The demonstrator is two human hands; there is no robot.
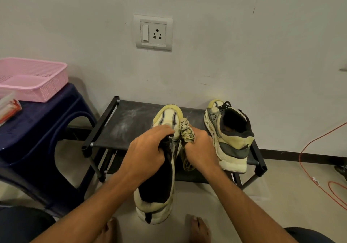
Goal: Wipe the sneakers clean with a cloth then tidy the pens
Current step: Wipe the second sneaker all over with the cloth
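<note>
Left hand (148, 149): fingers curled over the upper of a cream and yellow sneaker (169, 115), gripping it at the tongue, thumb side towards me. I hold the sneaker off the floor with its toe pointing at the wall and its heel nearest me. The toe sits over the top shelf of the black shoe rack (120, 128).

Right hand (201, 149): closed round a bunched, patterned cloth (185, 132). The wad sticks out above my fist and touches the right side of the held sneaker near the forefoot. A tail of the cloth hangs below my hand.

Second sneaker (231, 139): standing upright on the right end of the rack's top shelf, heel towards me, laces dark, just beside my right hand. No maker's mark can be read on either shoe from here.

The shelf's left part carries a pale dusty smear.

A dark blue plastic stool (41, 122) stands left of the rack. On it sits a pink perforated basket (32, 77), and at the frame's edge lies a clear packet with red print (9, 105), too blurred to read.

On the wall above the rack is a white switch-and-socket plate (153, 32), unmarked. An orange cable (319, 149) trails across the floor at right.
</note>
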